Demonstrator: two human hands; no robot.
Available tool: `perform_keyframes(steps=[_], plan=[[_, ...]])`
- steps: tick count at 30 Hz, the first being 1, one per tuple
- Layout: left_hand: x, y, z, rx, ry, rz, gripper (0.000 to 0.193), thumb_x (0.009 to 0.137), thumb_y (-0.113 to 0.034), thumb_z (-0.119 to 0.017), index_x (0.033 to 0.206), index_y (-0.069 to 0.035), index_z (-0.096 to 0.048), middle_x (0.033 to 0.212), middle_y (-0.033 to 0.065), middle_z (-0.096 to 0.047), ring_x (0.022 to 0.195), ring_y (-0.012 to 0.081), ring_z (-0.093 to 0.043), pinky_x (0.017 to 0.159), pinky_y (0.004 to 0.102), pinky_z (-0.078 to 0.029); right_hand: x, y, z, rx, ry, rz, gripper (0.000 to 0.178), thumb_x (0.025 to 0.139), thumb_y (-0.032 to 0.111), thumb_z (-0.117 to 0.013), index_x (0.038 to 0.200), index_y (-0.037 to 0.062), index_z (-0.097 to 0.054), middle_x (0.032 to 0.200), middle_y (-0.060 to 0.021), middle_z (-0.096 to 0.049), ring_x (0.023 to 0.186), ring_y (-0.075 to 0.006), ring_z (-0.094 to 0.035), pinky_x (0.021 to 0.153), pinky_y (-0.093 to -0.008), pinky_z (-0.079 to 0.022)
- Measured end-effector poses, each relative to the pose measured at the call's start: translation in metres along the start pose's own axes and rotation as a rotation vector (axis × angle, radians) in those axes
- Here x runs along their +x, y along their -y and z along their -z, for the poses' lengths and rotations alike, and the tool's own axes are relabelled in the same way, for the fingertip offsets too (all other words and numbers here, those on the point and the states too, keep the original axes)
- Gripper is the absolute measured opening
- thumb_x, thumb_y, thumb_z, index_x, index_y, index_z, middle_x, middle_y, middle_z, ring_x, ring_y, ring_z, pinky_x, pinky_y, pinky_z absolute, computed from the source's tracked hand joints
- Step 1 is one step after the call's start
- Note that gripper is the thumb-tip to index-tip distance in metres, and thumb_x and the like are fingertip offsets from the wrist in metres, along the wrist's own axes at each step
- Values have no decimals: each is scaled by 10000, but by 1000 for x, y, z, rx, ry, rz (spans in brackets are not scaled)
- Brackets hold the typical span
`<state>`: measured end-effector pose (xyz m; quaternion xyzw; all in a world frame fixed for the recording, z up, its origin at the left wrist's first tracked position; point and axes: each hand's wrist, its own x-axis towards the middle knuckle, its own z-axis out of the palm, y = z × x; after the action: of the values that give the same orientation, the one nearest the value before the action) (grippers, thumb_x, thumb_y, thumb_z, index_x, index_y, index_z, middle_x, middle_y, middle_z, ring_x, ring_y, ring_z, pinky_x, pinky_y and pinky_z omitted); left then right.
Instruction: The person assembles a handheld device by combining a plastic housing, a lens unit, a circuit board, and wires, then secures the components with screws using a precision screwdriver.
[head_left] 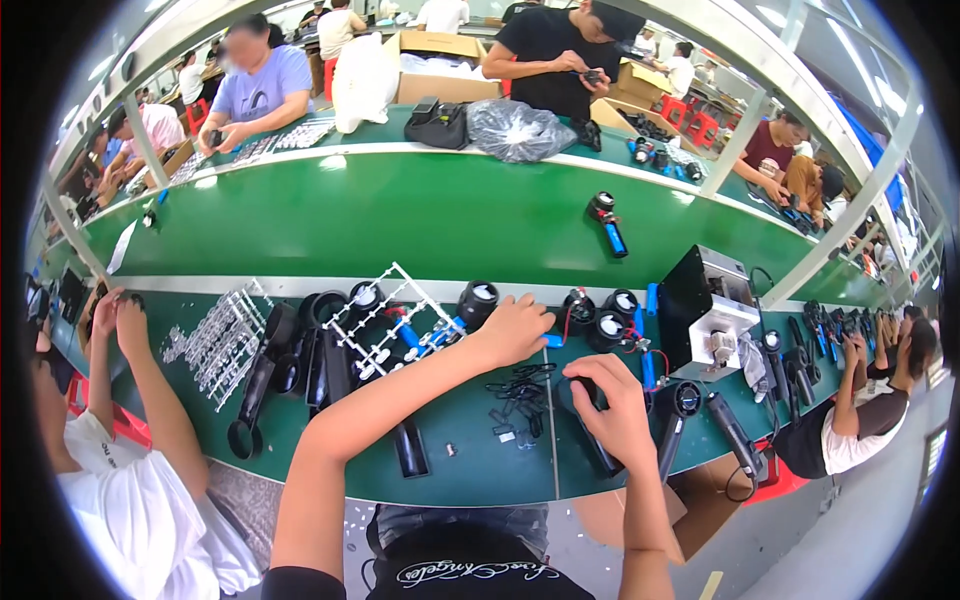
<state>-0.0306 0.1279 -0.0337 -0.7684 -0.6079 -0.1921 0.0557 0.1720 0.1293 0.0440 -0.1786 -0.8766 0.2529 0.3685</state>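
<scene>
My left hand [515,330] reaches across the bench with bent fingers beside a black round fan motor [478,303]. A blue cylindrical battery end [553,342] shows by its fingertips; whatever lies under the fingers is hidden. To the right, my right hand [612,400] curls around the upper part of a long black plastic housing [597,445], which slants on the bench. Between the hands lie thin black cables [522,395] in a tangle. Just beyond them sit several fan motors [610,328] wired to blue batteries.
White plastic part frames [225,345] and black housings [330,365] fill the left. A metal-fronted machine [708,315] stands right, near a black handheld fan [680,410]. Behind runs a green conveyor belt [400,220] carrying one motor assembly [607,225]. Co-workers sit on both sides and opposite.
</scene>
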Motion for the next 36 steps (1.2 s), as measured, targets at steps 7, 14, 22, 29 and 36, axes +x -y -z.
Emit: perform_keyframes(steps=[7,14,22,29,36], plan=[[-84,-12,116,-45,-113,131,393,709,-193,-654,1064,-85,-523,985,87,-519,994,260,-461,806,387,-388,-18,39,-67,12,366,152,244,735,169,-633,939,57,-559,818,-93,-589,713,-273,-572,604,-361,-476],[-160,-23,98,216,68,297,434,667,-244,-689,1047,-104,-532,1031,77,-481,1058,251,-431,895,515,-316,-58,70,-169,-184,302,-57,364,746,166,-604,1068,55,-478,699,-82,-553,573,-230,-568,480,-336,-460],[-164,-9,104,245,94,303,401,613,-305,-707,933,-111,-560,927,54,-460,923,221,-449,752,419,-334,-52,77,-160,163,246,-151,368,690,23,-585,1048,55,-505,615,-69,-498,502,-205,-515,480,-325,-426],[-166,5,132,88,-123,300,301,608,-179,-662,863,-90,-529,845,62,-466,848,227,-485,745,375,-335,-51,69,-157,129,176,-149,348,678,20,-593,1023,62,-560,584,-54,-487,454,-176,-479,450,-294,-404],[-196,24,130,-33,-420,586,155,691,12,-536,830,-55,-516,773,85,-435,780,261,-482,666,374,-367,-51,65,-142,168,125,-221,352,669,7,-596,1016,64,-583,567,-29,-459,423,-115,-412,427,-240,-356]])
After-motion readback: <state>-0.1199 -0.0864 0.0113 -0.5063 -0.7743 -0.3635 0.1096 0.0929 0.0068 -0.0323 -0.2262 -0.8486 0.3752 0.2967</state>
